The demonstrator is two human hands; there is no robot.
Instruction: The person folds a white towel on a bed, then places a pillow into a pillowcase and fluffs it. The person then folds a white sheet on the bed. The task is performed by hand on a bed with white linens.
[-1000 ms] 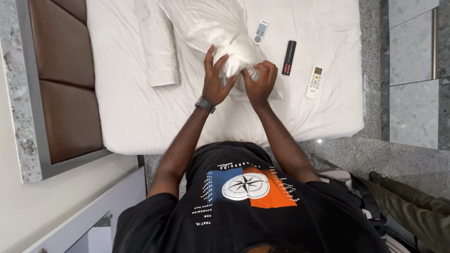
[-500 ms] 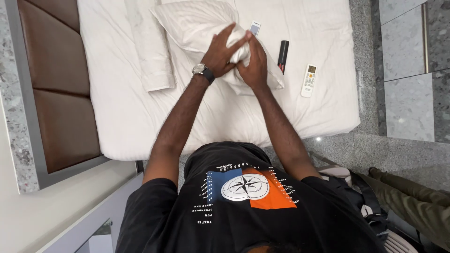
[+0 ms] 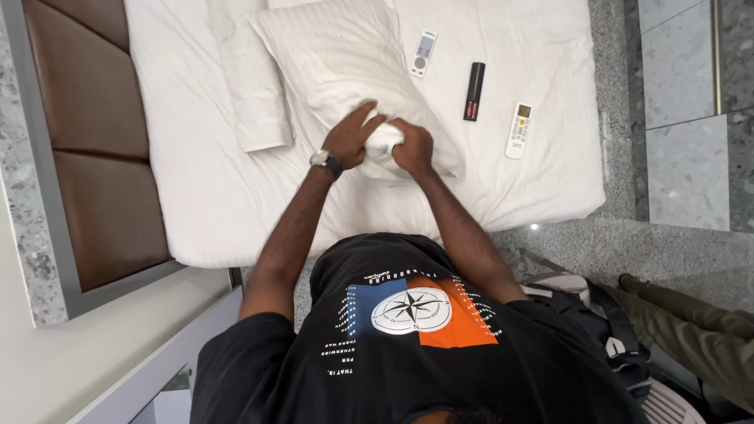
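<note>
A white pillow (image 3: pixel 345 63) in a striped case lies on the white bed (image 3: pixel 204 196). My left hand (image 3: pixel 349 137), with a watch on its wrist, grips the pillow's near end. My right hand (image 3: pixel 412 147) clutches a bunched fold of the same pillowcase right beside it. Both hands are closed on the cloth, almost touching each other.
A folded white sheet (image 3: pixel 247 78) lies left of the pillow. A grey remote (image 3: pixel 422 53), a black remote (image 3: pixel 473 91) and a white remote (image 3: pixel 518 129) lie on the bed to the right. A brown padded headboard (image 3: pixel 94 141) is at left. A backpack (image 3: pixel 597 330) sits on the granite floor.
The pillow has come down flatter on the bed, and my hands have shifted with its near end, staying clamped on the cloth.
</note>
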